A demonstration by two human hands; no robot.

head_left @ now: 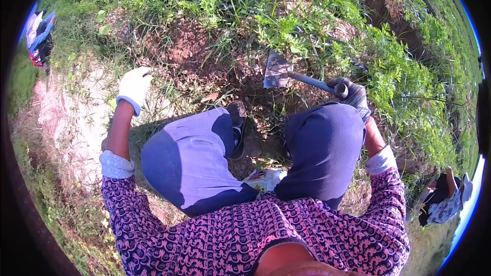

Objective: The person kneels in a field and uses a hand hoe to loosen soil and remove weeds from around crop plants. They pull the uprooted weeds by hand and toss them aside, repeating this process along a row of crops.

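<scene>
My right hand [352, 97], in a dark striped glove, grips a short-handled hoe [312, 82] by the end of its grey handle, above my right knee. Its flat, soil-stained metal blade [276, 71] rests among the weeds [258, 36] ahead of my feet. Out to the left, my left hand [134, 87] in a white glove hangs over the ground beside a patch of bare reddish soil [189, 43]. Its fingers look curled in, and whatever may be inside them is hidden.
Feathery green plants [394, 71] grow along the right. Pale dry ground [76, 117] lies to the left. A white bag or packet [266, 179] shows between my bent legs. One person [39, 38] is at the far left, another [445, 197] at the lower right.
</scene>
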